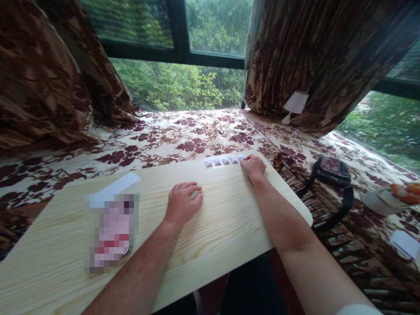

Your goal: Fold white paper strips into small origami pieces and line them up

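Observation:
A row of several small white folded stars, apparently paper (226,161), lies along the far edge of a pale wooden table (216,227). At the right end of that row, my right hand (255,166) has its thumb and fingers closed on the last paper star (242,157). My left hand (183,201) rests on the tabletop with its fingers loosely bent and a gap between thumb and forefinger; nothing shows in it. Left of it lie white paper strips (114,189) and a pinkish item (114,232) blurred out by pixels.
Flowered cloth (193,131) covers the surface beyond the table, below windows with patterned curtains (282,52). A small white lamp (295,103) stands there. To the right are a dark strapped bag (334,170), a white bin with orange contents (379,201) and a white packet (405,244).

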Motion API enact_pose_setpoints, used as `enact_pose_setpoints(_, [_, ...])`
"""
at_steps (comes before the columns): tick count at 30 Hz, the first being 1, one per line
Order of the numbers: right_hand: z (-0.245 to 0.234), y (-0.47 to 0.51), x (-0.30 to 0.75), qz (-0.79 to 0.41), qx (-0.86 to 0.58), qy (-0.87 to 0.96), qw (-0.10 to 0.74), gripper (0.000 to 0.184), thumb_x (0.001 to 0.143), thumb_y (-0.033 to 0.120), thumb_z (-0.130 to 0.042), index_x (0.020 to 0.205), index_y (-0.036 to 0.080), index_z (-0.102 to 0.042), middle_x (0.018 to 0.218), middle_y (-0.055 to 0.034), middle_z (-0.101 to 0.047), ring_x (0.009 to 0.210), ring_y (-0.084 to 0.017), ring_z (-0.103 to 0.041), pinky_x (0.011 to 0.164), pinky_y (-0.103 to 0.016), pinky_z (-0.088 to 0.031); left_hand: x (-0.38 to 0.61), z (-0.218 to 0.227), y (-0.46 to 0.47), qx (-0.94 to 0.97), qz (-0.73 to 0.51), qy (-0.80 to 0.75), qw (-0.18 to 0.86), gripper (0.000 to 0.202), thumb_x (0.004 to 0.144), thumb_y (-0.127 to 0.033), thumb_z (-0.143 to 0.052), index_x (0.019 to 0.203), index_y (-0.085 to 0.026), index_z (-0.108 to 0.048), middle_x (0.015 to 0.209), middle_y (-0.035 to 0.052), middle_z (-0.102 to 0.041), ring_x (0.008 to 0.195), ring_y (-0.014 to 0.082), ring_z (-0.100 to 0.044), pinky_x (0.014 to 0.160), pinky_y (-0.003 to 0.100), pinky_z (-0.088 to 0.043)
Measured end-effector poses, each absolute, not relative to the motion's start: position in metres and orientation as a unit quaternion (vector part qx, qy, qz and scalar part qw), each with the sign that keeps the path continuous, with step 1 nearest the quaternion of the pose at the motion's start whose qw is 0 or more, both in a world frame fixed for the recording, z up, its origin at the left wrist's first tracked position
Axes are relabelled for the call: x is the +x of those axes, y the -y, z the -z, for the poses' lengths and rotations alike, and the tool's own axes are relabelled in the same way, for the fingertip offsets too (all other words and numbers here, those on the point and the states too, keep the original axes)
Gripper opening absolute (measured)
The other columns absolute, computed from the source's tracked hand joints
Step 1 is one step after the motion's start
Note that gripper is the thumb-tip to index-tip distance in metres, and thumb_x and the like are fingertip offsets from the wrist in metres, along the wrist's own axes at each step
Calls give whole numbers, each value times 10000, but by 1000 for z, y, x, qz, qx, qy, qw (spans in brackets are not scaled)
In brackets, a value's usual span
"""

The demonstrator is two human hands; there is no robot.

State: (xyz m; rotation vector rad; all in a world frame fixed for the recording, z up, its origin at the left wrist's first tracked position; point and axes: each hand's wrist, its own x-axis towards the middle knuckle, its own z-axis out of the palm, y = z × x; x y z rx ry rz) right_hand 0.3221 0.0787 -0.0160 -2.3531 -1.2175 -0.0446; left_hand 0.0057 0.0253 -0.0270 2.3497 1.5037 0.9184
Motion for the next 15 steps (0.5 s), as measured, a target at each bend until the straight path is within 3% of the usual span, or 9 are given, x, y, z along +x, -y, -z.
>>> enact_pose_setpoints(10, [17,-82,323,-3,-863,436,256,391,825,491,-626,1098,236,-741,1090,-126,-736,1058,-298,-654,943,-439,-448,7,26,-26,792,-308,-516,112,209,807,-324,-620,932,-299,-786,1159,-7,-745,1139,266,-618,1076,434,-440])
enact_pose_setpoints(15, [19,-83,323,1,-862,438,254,340,833,471,-618,1038,232,-747,1066,-120,-733,1039,-288,-649,935,-435,-444,7,26,-26,791,-307,-516,113,212,808,-327,-620,936,-298,-786,1165,-8,-742,1143,264,-617,1079,428,-439])
